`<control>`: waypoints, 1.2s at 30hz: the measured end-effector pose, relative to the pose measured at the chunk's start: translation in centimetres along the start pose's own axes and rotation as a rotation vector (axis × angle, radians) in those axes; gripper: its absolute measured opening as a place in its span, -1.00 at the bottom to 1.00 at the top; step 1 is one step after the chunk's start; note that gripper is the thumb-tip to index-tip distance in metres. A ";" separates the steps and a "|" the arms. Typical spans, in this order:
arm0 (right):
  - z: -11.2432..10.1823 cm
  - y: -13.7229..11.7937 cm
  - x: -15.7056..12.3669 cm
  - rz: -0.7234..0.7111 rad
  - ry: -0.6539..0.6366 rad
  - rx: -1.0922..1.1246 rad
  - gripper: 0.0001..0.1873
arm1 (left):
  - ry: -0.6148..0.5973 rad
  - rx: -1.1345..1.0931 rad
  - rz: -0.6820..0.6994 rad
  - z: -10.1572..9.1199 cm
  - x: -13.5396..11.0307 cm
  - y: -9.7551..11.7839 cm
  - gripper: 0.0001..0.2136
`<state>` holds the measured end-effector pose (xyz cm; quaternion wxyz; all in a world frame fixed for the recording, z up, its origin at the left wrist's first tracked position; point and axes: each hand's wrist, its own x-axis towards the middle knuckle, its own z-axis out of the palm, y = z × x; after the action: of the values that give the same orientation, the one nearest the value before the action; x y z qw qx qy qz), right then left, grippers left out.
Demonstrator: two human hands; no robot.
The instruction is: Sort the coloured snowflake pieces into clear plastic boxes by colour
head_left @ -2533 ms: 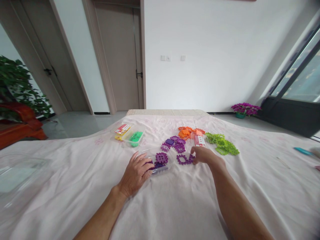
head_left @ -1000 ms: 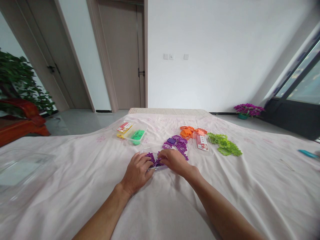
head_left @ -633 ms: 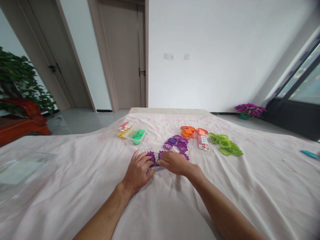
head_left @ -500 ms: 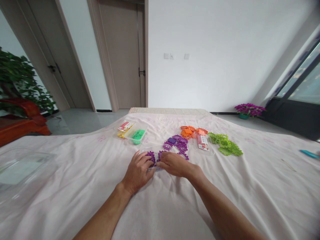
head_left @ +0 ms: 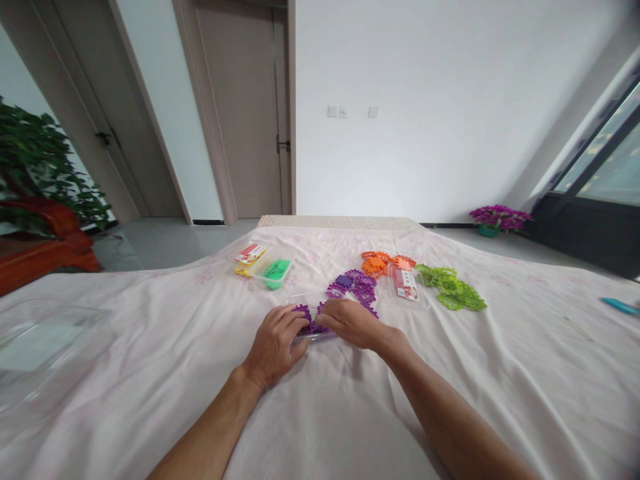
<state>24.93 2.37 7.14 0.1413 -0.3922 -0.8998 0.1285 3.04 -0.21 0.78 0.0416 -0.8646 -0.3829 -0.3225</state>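
Curling over boxed purple pieces (head_left: 315, 328) well off the surface's (head_left: 310, 413) far edge, left hand (head_left: 278, 339) and right hand (head_left: 356, 322) are hiding any grip.

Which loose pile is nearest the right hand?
The purple pile, just beyond the right hand; the orange pile and lime pile lie farther off.

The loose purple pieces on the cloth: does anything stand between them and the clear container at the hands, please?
The right hand partly stands between the loose purple pieces and the clear container, covering its right side; nothing else visible does.
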 end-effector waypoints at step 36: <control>-2.5 8.3 -1.7 0.564 0.513 0.192 -0.77 | 0.015 -0.083 -0.180 0.8 -0.5 -1.2 -0.63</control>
<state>32.45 6.90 6.36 0.3569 -0.6286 -0.6760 0.1434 2.34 0.54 -0.36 -0.0207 -0.8253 -0.4451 -0.3470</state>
